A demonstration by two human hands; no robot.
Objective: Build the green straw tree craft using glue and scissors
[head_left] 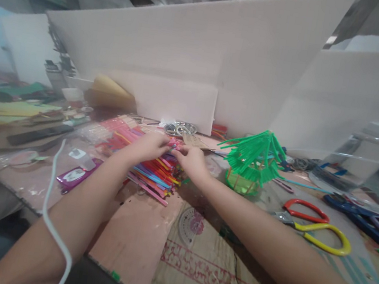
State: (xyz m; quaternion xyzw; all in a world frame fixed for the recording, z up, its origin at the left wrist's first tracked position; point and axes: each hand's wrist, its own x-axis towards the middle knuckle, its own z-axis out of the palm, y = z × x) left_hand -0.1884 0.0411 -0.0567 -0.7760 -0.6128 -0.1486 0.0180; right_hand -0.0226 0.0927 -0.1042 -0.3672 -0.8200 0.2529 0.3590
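A heap of thin strips in many colours, which look like pipe cleaners (160, 178), lies in the middle of the table. Over its far right end, my left hand (150, 146) and my right hand (193, 160) come close together. Both have their fingertips pinched. Whatever is between the fingers is too small and blurred to name. To the right of my right hand stands a small hut-like model (255, 159), its fringed green roof above a lighter green base.
Red and yellow handled scissors (320, 225) lie at the right, near dark blue pliers (347, 212). A protractor (191, 226) rests on cardboard (197, 273). A purple packet (78, 175) and white cable (51, 187) are at the left. White panels (188, 55) stand behind.
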